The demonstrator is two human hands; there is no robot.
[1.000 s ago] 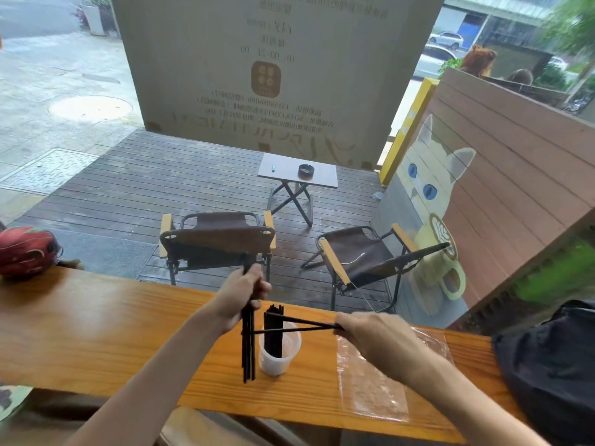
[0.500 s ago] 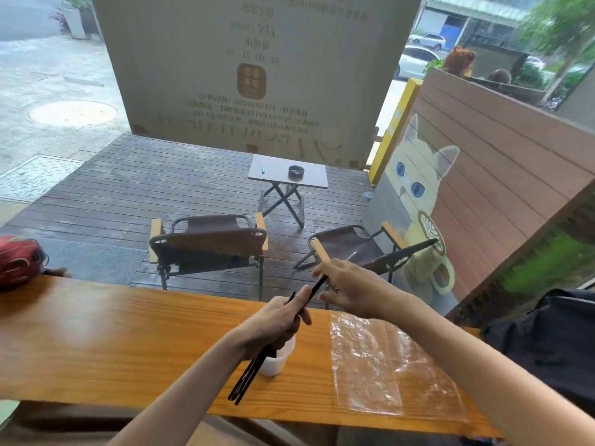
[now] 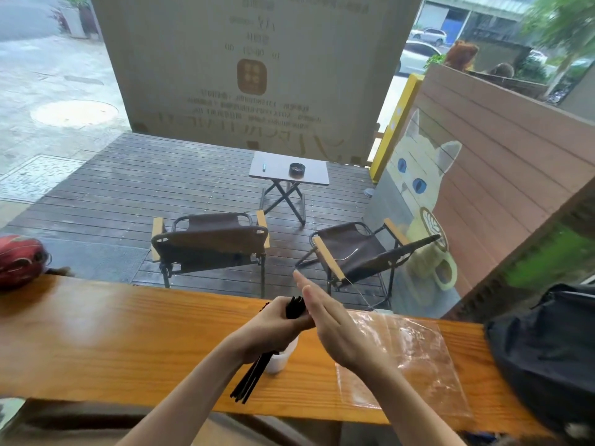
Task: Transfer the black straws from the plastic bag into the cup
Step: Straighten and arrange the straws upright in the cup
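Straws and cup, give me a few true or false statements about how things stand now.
1. The left hand grips a bundle of black straws. True.
2. The right hand is a closed fist. False: it is open and flat, against the straws' upper ends.
3. The bag lies flat on the counter, to the right of the cup. True.
4. The cup lies tipped over. False: it stands upright.
5. The held straws stand upright. False: they tilt, lower ends toward the person.
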